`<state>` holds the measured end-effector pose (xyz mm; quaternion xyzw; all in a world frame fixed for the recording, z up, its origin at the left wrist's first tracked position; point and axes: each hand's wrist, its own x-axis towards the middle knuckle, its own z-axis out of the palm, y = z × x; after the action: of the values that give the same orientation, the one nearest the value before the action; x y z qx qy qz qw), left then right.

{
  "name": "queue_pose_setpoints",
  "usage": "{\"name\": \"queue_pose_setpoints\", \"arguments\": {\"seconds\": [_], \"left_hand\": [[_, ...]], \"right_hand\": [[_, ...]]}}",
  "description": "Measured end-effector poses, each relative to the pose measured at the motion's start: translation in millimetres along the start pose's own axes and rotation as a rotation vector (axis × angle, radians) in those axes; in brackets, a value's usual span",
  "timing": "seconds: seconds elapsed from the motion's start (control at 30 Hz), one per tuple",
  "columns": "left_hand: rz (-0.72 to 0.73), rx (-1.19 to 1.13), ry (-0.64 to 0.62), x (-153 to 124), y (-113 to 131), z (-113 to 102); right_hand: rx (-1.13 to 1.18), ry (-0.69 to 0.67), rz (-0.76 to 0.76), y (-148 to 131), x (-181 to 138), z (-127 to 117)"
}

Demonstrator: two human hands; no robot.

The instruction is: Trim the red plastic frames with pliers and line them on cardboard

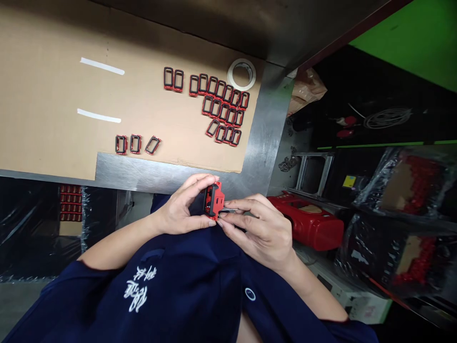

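Note:
Close to my body, off the table's front edge, my left hand [189,205] grips a red and black plastic frame [218,200] between thumb and fingers. The frame is turned so that its red side faces right. My right hand [260,226] pinches a thin metal tool [230,210], its tip against the red side of the frame. The tool's kind cannot be made out, since my fingers cover most of it. Beyond my hands, three similar frames [135,144] lie at the near edge of the cardboard, one of them tilted.
Cardboard [153,114] covers much of the metal table [262,128]. Several more frames [223,112] lie in rows near a tape roll [242,75]. Two white tape strips [102,66] are stuck at left. A red container [307,221] and wrapped boxes [410,186] stand at right.

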<state>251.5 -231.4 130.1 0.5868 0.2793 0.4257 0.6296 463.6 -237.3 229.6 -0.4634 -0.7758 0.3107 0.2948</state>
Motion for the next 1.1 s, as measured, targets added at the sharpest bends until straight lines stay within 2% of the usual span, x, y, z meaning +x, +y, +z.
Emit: {"name": "queue_pose_setpoints", "arguments": {"seconds": [0.2, 0.5, 0.73, 0.87, 0.97, 1.1], "left_hand": [[-0.033, 0.02, 0.009, 0, 2, 0], [0.035, 0.15, -0.02, 4, 13, -3], [-0.074, 0.06, 0.017, -6, 7, -5], [-0.121, -0.077, 0.063, -9, 4, -6], [-0.189, -0.317, 0.129, -9, 6, -7], [-0.324, -0.631, 0.304, -7, 11, -7]], "right_hand": [[-0.015, -0.013, 0.007, -1, 0, -2], [-0.004, -0.075, 0.028, -5, 0, -2], [0.006, -0.079, 0.074, -8, -2, 1], [-0.052, -0.113, 0.017, -12, 3, 3], [-0.076, 0.011, 0.052, -10, 6, 5], [0.012, 0.219, 0.263, 1, 1, 8]]}}
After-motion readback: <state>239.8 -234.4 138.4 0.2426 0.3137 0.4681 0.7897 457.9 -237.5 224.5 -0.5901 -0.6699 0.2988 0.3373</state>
